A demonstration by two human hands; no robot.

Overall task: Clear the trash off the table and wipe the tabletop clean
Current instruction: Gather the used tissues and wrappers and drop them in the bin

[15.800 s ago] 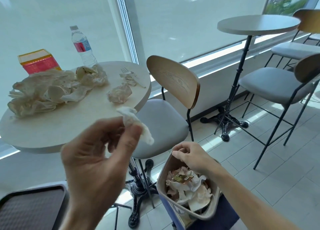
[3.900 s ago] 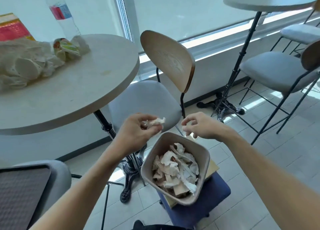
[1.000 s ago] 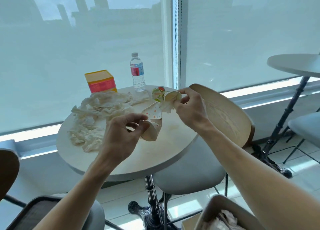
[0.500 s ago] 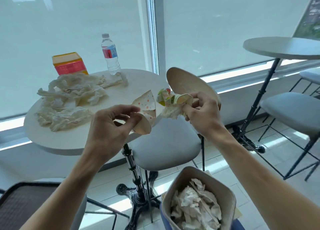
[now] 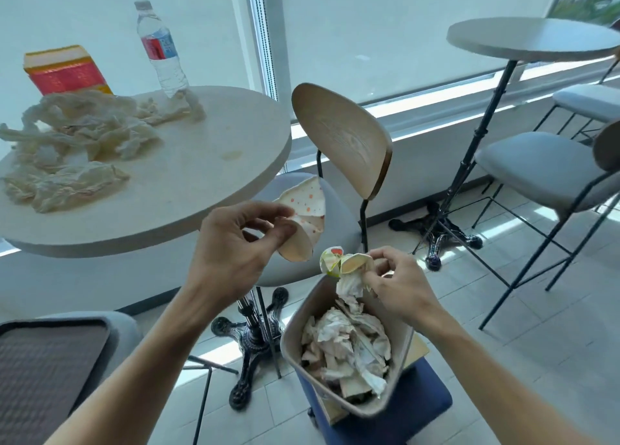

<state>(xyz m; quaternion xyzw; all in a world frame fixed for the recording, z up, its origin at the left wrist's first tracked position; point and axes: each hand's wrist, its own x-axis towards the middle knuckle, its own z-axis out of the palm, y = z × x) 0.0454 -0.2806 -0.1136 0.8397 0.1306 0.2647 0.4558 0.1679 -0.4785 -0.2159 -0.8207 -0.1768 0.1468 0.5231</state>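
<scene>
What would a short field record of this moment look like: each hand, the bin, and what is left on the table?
left hand: pinches a flattened dotted paper cup, held beside the table edge
right hand: grips a crumpled cup with tissue over the bin's rim
trash bin: on the floor, loaded with crumpled paper
table: holds crumpled wrappers, a water bottle, a red and yellow box, and a small stain
task state: trash remains on the table; wiping not yet begun
</scene>
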